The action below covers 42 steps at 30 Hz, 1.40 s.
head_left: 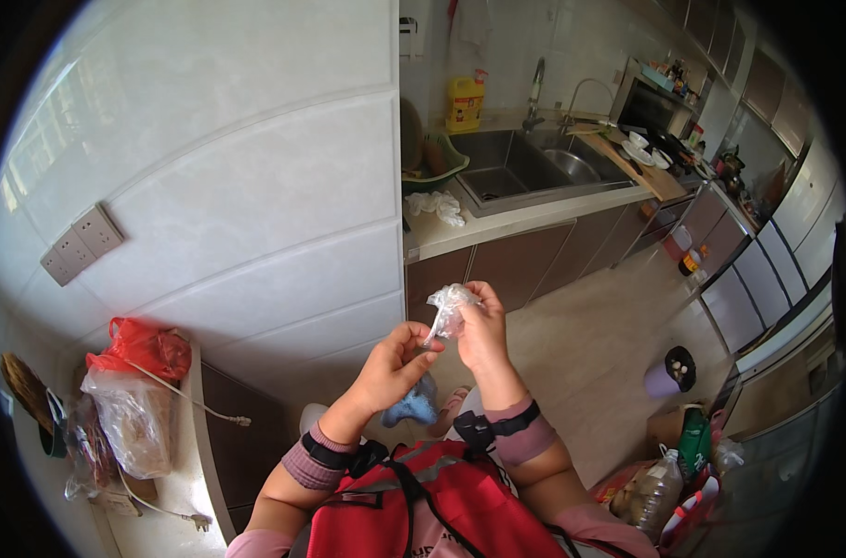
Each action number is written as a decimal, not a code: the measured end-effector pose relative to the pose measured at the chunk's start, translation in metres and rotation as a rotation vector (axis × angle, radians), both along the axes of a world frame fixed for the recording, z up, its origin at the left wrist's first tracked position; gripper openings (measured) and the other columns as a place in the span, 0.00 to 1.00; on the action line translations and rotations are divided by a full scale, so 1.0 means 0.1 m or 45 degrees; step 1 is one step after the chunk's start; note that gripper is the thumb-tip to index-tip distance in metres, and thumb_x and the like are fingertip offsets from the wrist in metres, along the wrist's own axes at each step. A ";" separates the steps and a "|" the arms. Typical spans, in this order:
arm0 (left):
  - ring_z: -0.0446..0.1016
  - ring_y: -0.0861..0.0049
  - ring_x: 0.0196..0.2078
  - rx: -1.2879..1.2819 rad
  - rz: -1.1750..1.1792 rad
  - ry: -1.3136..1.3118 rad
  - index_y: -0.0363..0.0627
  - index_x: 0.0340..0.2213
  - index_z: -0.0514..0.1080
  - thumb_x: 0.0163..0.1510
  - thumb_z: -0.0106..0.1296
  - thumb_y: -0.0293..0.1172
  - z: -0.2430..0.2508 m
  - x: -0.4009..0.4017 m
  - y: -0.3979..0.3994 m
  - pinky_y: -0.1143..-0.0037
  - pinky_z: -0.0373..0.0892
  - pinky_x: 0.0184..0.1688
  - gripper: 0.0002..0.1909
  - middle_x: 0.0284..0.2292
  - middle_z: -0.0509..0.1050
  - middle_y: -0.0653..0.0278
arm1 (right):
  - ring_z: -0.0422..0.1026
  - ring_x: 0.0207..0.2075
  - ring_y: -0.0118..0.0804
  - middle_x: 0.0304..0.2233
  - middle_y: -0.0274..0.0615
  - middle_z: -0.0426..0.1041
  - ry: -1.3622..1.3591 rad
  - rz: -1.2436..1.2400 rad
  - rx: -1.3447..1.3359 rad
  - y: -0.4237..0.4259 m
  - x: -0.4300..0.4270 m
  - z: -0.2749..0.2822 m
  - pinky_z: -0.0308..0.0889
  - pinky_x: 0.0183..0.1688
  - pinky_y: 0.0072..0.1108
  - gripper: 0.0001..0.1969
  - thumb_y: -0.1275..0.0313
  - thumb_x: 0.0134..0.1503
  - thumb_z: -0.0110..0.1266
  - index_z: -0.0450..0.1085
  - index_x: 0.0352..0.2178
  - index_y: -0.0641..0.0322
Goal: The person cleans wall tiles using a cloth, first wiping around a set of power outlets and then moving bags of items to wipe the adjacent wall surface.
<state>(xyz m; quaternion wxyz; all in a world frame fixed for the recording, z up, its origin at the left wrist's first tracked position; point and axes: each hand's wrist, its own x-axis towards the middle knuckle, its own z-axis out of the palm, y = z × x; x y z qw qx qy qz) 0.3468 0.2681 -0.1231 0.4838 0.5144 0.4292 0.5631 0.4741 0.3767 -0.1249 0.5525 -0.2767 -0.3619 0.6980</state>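
Note:
A crumpled clear plastic bag (pixel 448 307) is held up in front of me, at the middle of the view. My right hand (pixel 484 328) grips its bunched body between thumb and fingers. Its lower left edge is pinched by the fingertips of my left hand (pixel 398 366). Below my left hand a blue cloth (pixel 414 404) shows, partly hidden by the hand and forearm; what holds it up I cannot tell. Farther off, another crumpled white plastic bag (pixel 437 206) lies on the kitchen counter (pixel 437 239) near the sink.
A double steel sink (pixel 513 166) sits in the counter beside a yellow jug (pixel 465 103) and a green basket (pixel 457 162). At left, a red bag (pixel 147 349), a clear bag (pixel 133 418) and loose plugs lie on a ledge. A purple bin (pixel 663 380) and plastic bottle (pixel 656 492) stand right.

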 end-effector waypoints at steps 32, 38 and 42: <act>0.71 0.87 0.37 -0.334 -0.218 -0.330 0.38 0.53 0.69 0.58 0.51 0.21 -0.07 0.32 0.32 0.82 0.70 0.41 0.20 0.37 0.76 0.69 | 0.70 0.42 0.28 0.45 0.38 0.67 -0.644 0.224 0.528 -0.13 0.85 -0.30 0.68 0.43 0.20 0.03 0.80 0.56 0.55 0.72 0.32 0.69; 0.74 0.82 0.38 -0.313 -0.169 -0.539 0.38 0.43 0.72 0.57 0.51 0.21 -0.14 0.36 0.37 0.79 0.71 0.42 0.11 0.37 0.77 0.64 | 0.70 0.35 0.22 0.33 0.33 0.71 -0.257 0.282 0.199 -0.18 0.93 -0.31 0.66 0.39 0.15 0.01 0.82 0.55 0.55 0.71 0.30 0.67; 0.75 0.81 0.38 -0.200 -0.133 -0.636 0.39 0.41 0.71 0.56 0.53 0.20 -0.17 0.35 0.37 0.80 0.71 0.41 0.10 0.36 0.77 0.63 | 0.70 0.32 0.20 0.29 0.30 0.72 -0.210 0.286 0.200 -0.17 0.93 -0.33 0.65 0.36 0.13 0.04 0.83 0.54 0.53 0.70 0.31 0.65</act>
